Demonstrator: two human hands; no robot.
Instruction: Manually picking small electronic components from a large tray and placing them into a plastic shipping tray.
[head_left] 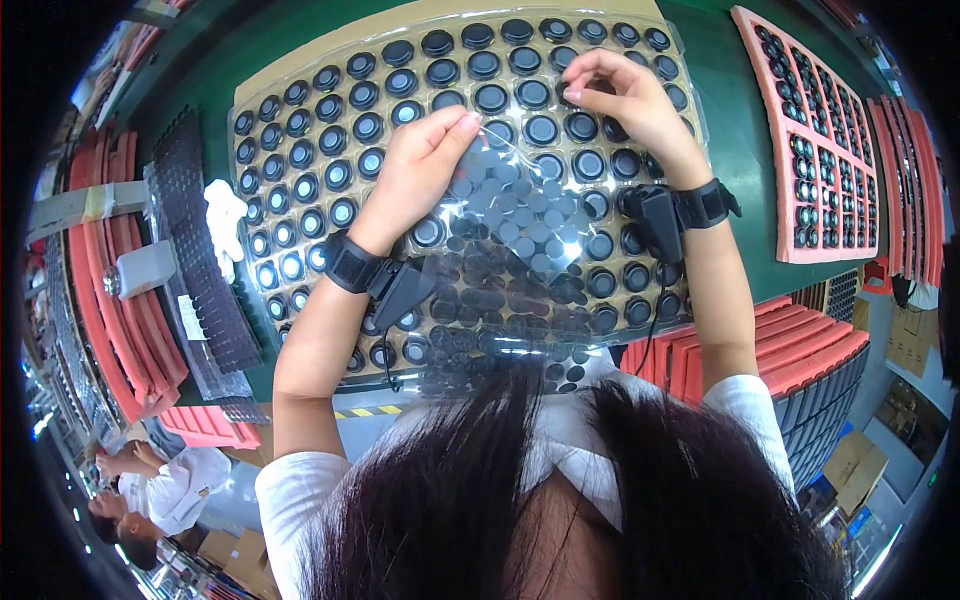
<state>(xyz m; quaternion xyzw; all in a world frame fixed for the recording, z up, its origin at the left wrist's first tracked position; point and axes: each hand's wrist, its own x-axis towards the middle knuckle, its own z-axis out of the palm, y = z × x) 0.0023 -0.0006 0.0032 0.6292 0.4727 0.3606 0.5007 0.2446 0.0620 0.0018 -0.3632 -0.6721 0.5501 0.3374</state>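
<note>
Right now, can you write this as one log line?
left hand: pinching clear bag | bag: gray discs inside | right hand: over tray, grip unclear | tray: black parts in rows

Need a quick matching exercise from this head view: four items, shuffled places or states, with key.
Column 1
1. Left hand
2. Right hand
3. White glove
4. Pink foam tray filled with dark round parts

Column 2
A. Lying to the left of the large clear tray
B. At the right on the green table
C. Pinching the edge of a clear bag of grey discs
D. Over the upper right part of the large clear tray, fingers curled

Pairs: 1-C, 2-D, 3-A, 4-B
</note>
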